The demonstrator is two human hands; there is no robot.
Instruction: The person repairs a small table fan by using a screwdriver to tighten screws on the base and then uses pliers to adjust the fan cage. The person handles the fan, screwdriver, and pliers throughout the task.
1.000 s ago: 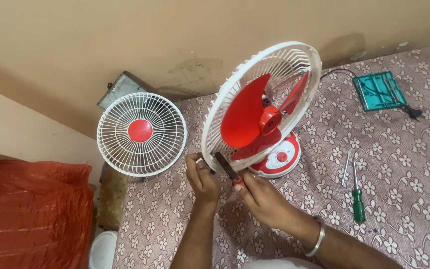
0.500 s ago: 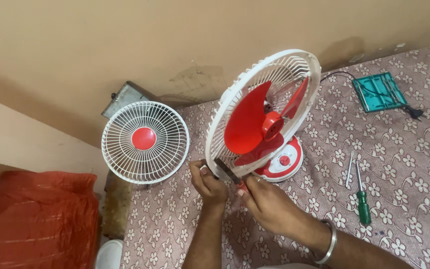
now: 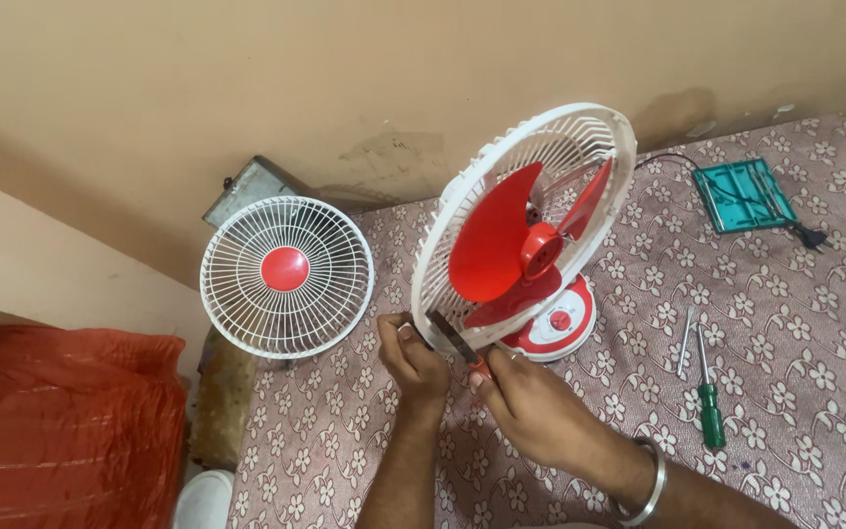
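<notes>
While both hands, left hand (image 3: 411, 360) and right hand (image 3: 531, 407), pinched the table fan (image 3: 526, 235) at its guard's lower rim, the light plastic cage looked flexible and brittle; the base seemed sturdier.

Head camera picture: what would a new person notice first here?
First, the table fan with red blades, standing mid-table with its front guard off. Both hands, the left hand and the right hand, meet at the lower rim of its white cage. The removed front grille leans upright at the table's left edge.

Green-handled screwdriver (image 3: 709, 411), teal tool case (image 3: 742, 196), red bag (image 3: 66, 421), grey metal box (image 3: 242, 191), floral cloth (image 3: 795, 323)
</notes>
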